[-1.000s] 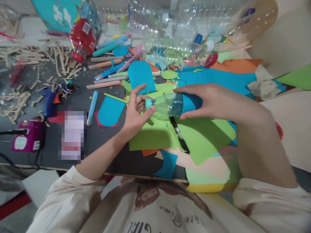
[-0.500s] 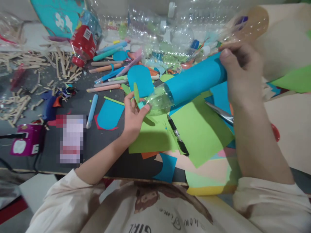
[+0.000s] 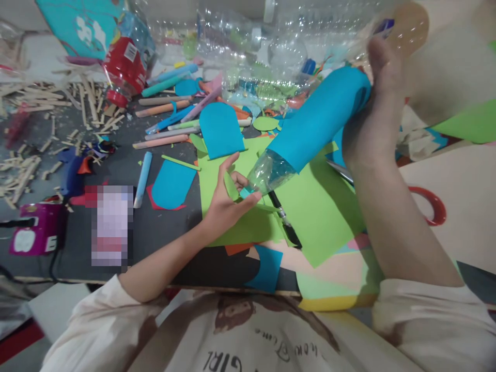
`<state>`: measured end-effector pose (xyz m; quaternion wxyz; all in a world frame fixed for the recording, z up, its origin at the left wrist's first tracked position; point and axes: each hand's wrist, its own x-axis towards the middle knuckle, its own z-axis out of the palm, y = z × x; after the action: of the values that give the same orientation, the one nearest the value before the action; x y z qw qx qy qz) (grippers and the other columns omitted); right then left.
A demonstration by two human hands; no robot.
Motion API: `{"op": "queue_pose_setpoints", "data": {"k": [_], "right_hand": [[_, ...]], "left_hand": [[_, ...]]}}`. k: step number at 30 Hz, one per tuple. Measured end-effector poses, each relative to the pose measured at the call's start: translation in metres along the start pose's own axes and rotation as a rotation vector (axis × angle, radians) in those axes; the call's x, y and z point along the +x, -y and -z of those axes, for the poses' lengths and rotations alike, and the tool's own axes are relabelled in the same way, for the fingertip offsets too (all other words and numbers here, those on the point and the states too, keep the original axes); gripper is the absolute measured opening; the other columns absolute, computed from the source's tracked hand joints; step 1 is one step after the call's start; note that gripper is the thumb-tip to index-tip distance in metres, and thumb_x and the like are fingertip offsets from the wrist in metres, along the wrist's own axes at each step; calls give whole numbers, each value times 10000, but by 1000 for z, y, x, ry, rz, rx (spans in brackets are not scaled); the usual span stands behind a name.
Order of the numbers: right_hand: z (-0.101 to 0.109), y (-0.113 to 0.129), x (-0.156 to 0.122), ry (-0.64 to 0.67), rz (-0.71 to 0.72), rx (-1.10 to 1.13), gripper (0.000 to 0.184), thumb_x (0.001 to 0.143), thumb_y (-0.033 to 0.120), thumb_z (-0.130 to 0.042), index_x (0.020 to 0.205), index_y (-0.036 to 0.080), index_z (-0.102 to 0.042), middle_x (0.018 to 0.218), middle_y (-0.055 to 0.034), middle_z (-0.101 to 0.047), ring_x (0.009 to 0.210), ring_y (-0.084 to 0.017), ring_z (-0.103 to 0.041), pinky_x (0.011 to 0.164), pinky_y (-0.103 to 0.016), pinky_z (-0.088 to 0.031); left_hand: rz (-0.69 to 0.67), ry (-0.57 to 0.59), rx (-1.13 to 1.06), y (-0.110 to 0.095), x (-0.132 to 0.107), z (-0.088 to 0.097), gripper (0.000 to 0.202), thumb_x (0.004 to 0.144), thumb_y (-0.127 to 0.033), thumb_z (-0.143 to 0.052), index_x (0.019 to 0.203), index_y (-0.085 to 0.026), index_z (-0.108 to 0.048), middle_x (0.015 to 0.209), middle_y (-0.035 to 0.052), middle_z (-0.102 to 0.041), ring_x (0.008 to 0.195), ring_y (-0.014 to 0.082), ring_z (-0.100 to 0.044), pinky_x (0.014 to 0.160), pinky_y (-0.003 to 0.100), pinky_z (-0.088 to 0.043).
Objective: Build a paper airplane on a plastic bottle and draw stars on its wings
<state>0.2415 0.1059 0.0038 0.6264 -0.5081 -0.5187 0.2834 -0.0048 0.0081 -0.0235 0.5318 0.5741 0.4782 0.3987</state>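
Observation:
A clear plastic bottle [image 3: 271, 170], its body wrapped in blue paper [image 3: 321, 119], is held tilted above the table, neck down to the left. At its neck, my left hand [image 3: 230, 199] has thumb and fingers closed around the turquoise cap [image 3: 246, 192]. Thin green leaf-shaped blades [image 3: 231, 186] stick out by the cap, partly covered by my fingers. My right hand [image 3: 377, 103] supports the bottle's base end, palm against it; some of its fingers are hidden behind the bottle. Beneath lie green paper sheets [image 3: 321, 206] and a black pen [image 3: 284, 219].
Scissors with a red handle [image 3: 436, 206] lie under my right forearm. Left are a phone [image 3: 112, 222], a blue glue gun [image 3: 72, 173], a purple box [image 3: 36, 227] and wooden sticks [image 3: 23, 178]. Markers [image 3: 166, 108], blue paper cutouts [image 3: 220, 129] and clear bottles [image 3: 248, 51] lie farther back.
The bottle has tilted more steeply and shifted slightly right and down at its neck. My right hand has turned from gripping the rim with its fingers to palm against the base.

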Motion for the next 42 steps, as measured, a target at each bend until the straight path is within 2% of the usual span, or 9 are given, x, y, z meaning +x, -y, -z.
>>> {"op": "queue_pose_setpoints", "data": {"k": [7,9,12,16,21,24,29,35,42], "right_hand": [[10,50,-17,-162,204,-261,90,829,272,-537,866,315,-467,1002,-71,-563,946,-229,-607,820,-399,-519],[7,65,-37,16,90,-397,51,854,326,-517,859,314,-467,812,-30,-570,673,-211,-575,634,-378,-497],[-5,76,-76,668,-129,-743,340,882,483,-526,1107,236,-590,710,-28,-644,560,-212,-568,498,-324,-379],[-11,70,-112,1086,-122,-1061,490,904,251,-466,1389,203,-521,785,-73,-735,586,-221,-622,464,-291,-271],[19,52,-94,729,83,-1123,373,939,340,-453,1231,218,-650,857,-150,-696,822,-324,-644,614,-385,-450],[26,46,-87,499,77,-786,417,939,511,-489,1274,289,-600,1119,-139,-659,1077,-339,-614,882,-498,-502],[-2,28,-103,455,-357,-113,809,851,722,-502,1515,399,-170,1376,-115,-533,1042,-269,-652,776,-430,-595],[-5,-2,-105,411,-411,-65,821,791,728,-592,1457,395,-246,905,-9,-556,765,-213,-651,601,-360,-586],[-6,9,-108,503,-411,-36,786,762,717,-644,1389,335,-360,1164,-71,-635,745,-187,-648,664,-376,-588]], "left_hand": [[-28,-252,-87,5,9,7,668,737,-567,-755,1252,-281,-441,776,-50,-427,693,122,-467,685,277,-429],[-27,-291,-127,8,11,8,622,744,-573,-749,1215,-286,-462,776,-47,-426,711,127,-491,678,271,-429],[-35,-328,-184,11,12,7,594,764,-597,-721,1208,-304,-457,813,-33,-454,740,138,-528,684,277,-438],[-11,-366,-251,8,11,4,649,725,-641,-744,1196,-296,-461,875,-16,-498,749,134,-547,693,279,-447],[6,-368,-241,6,10,5,689,704,-657,-758,1206,-279,-477,787,-41,-432,717,129,-501,683,277,-437],[-64,-297,-152,5,7,2,701,702,-653,-766,1225,-290,-473,789,-39,-446,710,130,-492,675,281,-439],[-207,-83,-33,4,-4,-9,793,677,-632,-800,1298,-288,-447,734,-72,-454,653,110,-498,622,247,-418],[-231,101,-26,6,0,2,661,793,-763,-576,1198,-242,-585,771,-10,-604,705,152,-602,653,278,-485],[-171,40,-33,11,14,11,444,920,-611,-516,1178,-294,-690,1360,67,-587,1175,251,-618,932,357,-557]]}}
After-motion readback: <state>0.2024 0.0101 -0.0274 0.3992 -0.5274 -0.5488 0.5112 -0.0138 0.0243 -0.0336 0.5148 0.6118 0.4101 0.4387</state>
